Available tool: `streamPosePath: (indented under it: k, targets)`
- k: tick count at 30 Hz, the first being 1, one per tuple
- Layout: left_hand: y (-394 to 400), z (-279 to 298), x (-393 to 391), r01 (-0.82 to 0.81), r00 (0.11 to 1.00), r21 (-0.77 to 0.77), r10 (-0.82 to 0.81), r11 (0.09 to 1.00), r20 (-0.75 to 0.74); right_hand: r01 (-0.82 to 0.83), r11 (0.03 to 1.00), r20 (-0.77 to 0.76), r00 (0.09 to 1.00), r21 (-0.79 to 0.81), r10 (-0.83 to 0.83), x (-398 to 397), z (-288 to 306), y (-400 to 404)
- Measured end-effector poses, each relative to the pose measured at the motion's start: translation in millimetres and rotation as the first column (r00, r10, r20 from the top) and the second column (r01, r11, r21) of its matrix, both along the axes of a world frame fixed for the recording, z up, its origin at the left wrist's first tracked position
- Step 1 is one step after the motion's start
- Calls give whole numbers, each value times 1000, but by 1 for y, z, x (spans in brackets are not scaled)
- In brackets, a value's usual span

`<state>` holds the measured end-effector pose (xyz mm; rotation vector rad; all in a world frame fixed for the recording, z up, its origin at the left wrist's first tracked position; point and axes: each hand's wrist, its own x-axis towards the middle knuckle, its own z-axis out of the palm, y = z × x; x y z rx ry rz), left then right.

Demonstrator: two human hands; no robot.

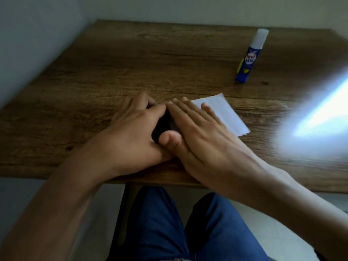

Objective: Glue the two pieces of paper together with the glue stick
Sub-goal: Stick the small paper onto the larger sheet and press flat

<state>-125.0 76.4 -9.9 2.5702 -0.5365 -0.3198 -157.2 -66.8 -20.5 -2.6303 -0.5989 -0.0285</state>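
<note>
Your right hand (205, 134) lies flat, fingers spread, palm down on the white paper (226, 113), gripping nothing. The paper's a thin, smooth sheet near the front of the dark wood-grain table (169, 59); whether it's 1 sheet or 2 you can't tell, hands cover most of it. Your left hand (131, 129) curls beside it, fingertips pressing down; its grip can't be told. The glue stick (248, 59), blue tube w/ white cap, stands far right, label "levi stik". Glare washes out the right edge.

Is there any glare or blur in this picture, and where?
Head view: strong white-blue glare washes out the table at the right edge; the wall at left is smeared by blur; the glue stick stays readable; dark shadow hides what lies between the left hand and right hand.
</note>
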Motion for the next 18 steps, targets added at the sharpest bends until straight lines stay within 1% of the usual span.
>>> streamPosePath:
  k: [3,7,12,15,18]
  targets:
    - [2,-2,0,10,1000,13,-11,1000,12,-16,995,-47,999,-94,11,-2,-6,-5]
    - [1,-4,0,-27,999,13,26,1000,22,-27,973,-18,1000,-231,23,-2,-9,-11]
    - [0,-3,-2,-46,997,29,44,999,55,-9,967,-24,1000,-256,3,-1,-9,-23]
    - [1,-3,-3,-48,998,44,45,998,52,65,951,-10,997,-302,-72,0,-8,-42]
    - [1,-4,-4,-53,998,37,52,998,47,119,934,-32,990,-336,-137,-1,-5,-63]
